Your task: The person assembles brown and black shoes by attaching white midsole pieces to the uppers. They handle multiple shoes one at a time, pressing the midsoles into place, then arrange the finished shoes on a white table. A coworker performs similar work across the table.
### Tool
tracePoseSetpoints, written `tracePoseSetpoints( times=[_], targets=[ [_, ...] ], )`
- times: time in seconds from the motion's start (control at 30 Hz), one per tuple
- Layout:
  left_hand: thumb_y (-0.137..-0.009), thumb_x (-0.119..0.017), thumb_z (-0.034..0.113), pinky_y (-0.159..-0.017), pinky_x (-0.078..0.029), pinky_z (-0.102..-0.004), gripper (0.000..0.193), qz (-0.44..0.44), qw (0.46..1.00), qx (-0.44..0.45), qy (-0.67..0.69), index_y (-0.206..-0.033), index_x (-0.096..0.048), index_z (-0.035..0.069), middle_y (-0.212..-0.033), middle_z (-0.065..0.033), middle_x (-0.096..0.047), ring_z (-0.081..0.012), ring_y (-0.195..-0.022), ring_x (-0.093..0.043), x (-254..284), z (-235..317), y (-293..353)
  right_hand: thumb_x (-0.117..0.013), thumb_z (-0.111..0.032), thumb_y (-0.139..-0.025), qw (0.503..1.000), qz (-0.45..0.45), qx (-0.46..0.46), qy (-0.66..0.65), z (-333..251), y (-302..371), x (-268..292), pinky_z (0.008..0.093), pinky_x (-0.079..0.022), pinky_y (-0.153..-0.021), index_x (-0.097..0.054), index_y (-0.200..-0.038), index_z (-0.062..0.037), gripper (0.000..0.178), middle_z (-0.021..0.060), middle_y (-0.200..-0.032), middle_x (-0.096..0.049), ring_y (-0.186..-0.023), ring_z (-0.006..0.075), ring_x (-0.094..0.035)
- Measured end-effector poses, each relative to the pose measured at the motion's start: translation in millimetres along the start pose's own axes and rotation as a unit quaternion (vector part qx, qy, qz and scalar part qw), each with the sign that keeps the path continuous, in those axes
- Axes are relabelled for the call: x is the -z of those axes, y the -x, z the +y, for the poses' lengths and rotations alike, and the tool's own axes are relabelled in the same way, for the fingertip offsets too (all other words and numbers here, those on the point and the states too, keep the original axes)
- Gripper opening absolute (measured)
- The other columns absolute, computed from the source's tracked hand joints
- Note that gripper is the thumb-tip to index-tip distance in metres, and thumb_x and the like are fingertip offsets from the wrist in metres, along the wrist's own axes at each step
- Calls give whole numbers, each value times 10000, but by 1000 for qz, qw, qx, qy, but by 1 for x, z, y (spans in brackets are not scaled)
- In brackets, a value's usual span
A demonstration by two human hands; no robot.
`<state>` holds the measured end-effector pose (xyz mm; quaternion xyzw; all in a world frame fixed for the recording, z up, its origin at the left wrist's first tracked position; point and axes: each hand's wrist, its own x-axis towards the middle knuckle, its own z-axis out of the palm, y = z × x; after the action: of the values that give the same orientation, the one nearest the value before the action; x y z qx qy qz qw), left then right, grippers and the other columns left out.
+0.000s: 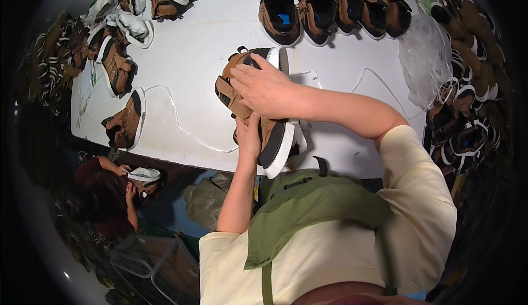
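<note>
In front of me, over the near part of the table, a brown shoe (267, 128) with black panels and a thick white sole is tipped on its side, its sole turned to the right. My left hand (248, 137) grips its near left side from below, thumb up along the upper. Across the upper lies my right hand (264, 88), its fingers stretched out and resting on the brown material. Part of the shoe is hidden behind my hands and right forearm. A thin white cord (177, 119) runs over the table from the left up to the shoe.
The white table (203, 25) carries a row of brown shoes (318, 16) at the back and more shoes (117, 66) on the left. A clear plastic bag (423, 57) lies at the right edge, beside piled shoes (467, 112). Lower left, another person (102, 195) holds a shoe (144, 179).
</note>
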<state>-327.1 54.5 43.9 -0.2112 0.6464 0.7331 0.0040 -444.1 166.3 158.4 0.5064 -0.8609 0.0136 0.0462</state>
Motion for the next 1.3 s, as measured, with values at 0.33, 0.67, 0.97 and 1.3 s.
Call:
tracePoseSetpoints(
  times=[0.33,0.67,0.97,1.3],
  targets=[
    [-887,-535,14,-1076,-304,-460,480,102,861,-366,-337,-1326,-375,-97,-1442,-302,-284,-432,-1336,-309,-3,60,19,-596,-318,-878,991,97,89,-39,23,17,-72,440,-225,-1141,-506,-1284,34,545,134,-1373,-480,-1336,244,-363],
    [-888,-632,330,-1156,-142,-455,895,9,882,-271,-385,-1480,-80,-53,-1543,-273,-100,-408,-1427,-141,-42,5,-6,-568,-123,-839,954,179,92,-223,22,22,-128,472,-280,-1116,-534,-1206,30,399,135,-1363,-491,-1306,267,-421],
    [-777,-708,487,-1099,-155,-620,1013,-40,763,-182,-619,-1443,-195,-78,-1505,-328,-120,-469,-1385,-175,-38,5,-5,-557,-32,-901,808,366,46,-459,95,27,-97,364,-484,-960,-591,-1149,14,255,187,-1278,-542,-1144,305,-572],
    [-789,-670,530,-1107,-157,-596,1022,-43,731,-141,-666,-1437,-187,-96,-1496,-344,-112,-506,-1368,-179,-43,5,-8,-712,-394,-796,880,237,-412,8,509,57,-79,444,-352,-1059,-470,-1321,-23,687,170,-1310,-536,-1213,324,-510]
  ],
)
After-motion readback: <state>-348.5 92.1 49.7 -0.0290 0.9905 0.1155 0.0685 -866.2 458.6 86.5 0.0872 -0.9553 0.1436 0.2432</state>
